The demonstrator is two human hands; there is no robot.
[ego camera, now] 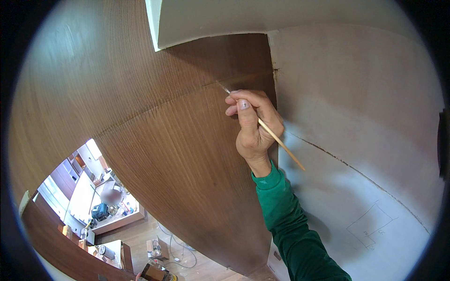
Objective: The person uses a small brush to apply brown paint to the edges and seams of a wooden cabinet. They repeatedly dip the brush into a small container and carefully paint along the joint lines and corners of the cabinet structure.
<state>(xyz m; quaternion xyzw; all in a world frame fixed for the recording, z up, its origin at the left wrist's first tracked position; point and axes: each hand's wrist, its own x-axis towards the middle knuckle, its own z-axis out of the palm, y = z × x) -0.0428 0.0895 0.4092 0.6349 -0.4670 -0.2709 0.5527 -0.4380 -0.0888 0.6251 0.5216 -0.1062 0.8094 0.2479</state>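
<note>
My right hand (258, 123), in a green sleeve, holds a thin paintbrush by its wooden handle (281, 142). Its small bristle tip (221, 85) meets or nearly meets a narrow seam (151, 109) across the brown wood-grain panel (190, 151). The handle's end points down and right, past my wrist. A fingertip (137, 276), probably of my left hand, just shows at the bottom edge beside a brown container (153, 272); its grip is hidden.
Right of the panel is a pale wall (351, 105) with a dark crack (337, 158) and a pencilled sketch (372, 224). A white ledge (218, 21) juts out above. Through the opening, a cardboard box (158, 248) and cables (182, 261) lie on the floor near a cluttered platform (121, 219).
</note>
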